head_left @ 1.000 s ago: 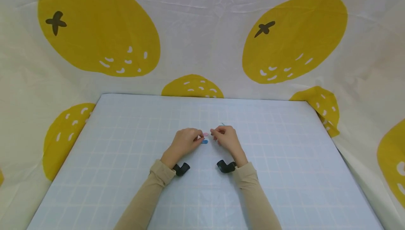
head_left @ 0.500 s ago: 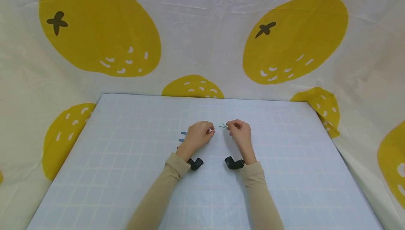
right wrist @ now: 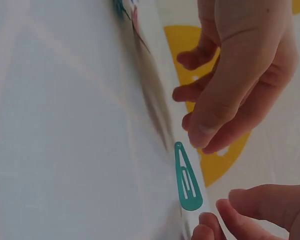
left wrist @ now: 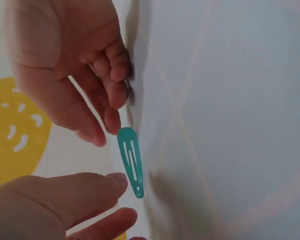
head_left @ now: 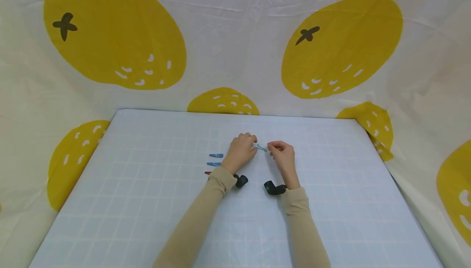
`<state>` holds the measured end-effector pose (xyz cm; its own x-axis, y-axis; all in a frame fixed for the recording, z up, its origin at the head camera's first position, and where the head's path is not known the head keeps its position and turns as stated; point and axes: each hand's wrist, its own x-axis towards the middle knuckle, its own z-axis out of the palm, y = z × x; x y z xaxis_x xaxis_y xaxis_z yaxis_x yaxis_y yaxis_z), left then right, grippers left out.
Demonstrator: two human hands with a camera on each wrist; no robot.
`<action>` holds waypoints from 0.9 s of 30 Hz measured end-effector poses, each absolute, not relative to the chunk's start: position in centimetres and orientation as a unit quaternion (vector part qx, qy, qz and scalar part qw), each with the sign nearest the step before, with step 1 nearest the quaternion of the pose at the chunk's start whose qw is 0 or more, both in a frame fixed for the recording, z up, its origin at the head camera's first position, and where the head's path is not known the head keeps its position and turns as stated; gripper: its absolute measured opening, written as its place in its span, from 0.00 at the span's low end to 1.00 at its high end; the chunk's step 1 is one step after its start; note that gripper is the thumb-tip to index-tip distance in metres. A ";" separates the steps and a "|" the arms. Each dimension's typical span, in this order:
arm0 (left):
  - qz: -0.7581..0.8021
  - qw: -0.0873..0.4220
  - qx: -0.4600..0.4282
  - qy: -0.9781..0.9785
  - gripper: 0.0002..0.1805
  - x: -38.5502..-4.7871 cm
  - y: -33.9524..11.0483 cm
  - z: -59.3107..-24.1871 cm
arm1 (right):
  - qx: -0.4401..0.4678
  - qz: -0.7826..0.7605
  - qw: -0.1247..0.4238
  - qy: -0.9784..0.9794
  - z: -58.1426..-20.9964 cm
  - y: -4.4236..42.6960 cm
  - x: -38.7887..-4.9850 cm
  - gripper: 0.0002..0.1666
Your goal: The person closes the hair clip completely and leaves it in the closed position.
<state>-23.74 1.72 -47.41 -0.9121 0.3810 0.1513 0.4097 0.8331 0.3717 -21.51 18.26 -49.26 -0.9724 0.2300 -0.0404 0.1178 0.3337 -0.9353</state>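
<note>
A teal snap hair clip (head_left: 260, 148) is between the two hands on the table. In the head view it shows as two thin lines; the left wrist view shows the hair clip (left wrist: 123, 145) face on, with its slots. My left hand (head_left: 240, 149) is at its narrow end, thumb and fingers apart. My right hand (head_left: 282, 153) is at the rounded end, fingers loosely bent. In the right wrist view the fingertips (right wrist: 210, 220) come very close to that end; whether they touch is unclear. Neither hand plainly grips the hair clip.
Left of my left hand lie two blue hair clips, one upper (head_left: 216, 155) and one lower (head_left: 213, 164), and a red clip (head_left: 207, 173), partly hidden by the arm. A pale checked cloth (head_left: 147, 202) covers the table. Behind hangs a fruit-patterned curtain (head_left: 235, 47).
My left hand has moved right and forward, from the row of clips to the teal hair clip, uncovering the blue ones. My right hand has shifted right and now stands beside the teal hair clip.
</note>
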 end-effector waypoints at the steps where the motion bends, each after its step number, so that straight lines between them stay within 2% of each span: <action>1: -0.199 0.031 -0.205 -0.958 0.11 -23.9 1.9 -47.5 | -0.103 0.562 0.043 -0.820 -49.4 18.3 -21.6 0.10; 11: -0.166 0.003 -0.179 -0.970 0.08 -24.5 2.5 -47.9 | -0.087 0.536 0.009 -0.840 -49.6 18.3 -21.6 0.10; 19: -0.175 0.009 -0.180 -0.968 0.04 -24.5 2.6 -48.0 | -0.076 0.512 0.031 -0.855 -49.5 18.2 -21.7 0.09; 27: -0.171 0.012 -0.181 -0.968 0.04 -24.3 2.8 -48.1 | -0.080 0.496 0.039 -0.864 -49.6 18.2 -21.6 0.07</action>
<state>-24.32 2.79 -48.08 -0.9345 0.3458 0.0842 0.3537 0.8761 0.3275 -21.56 18.16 -49.58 -0.9840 0.1777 -0.0115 0.0995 0.4949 -0.8632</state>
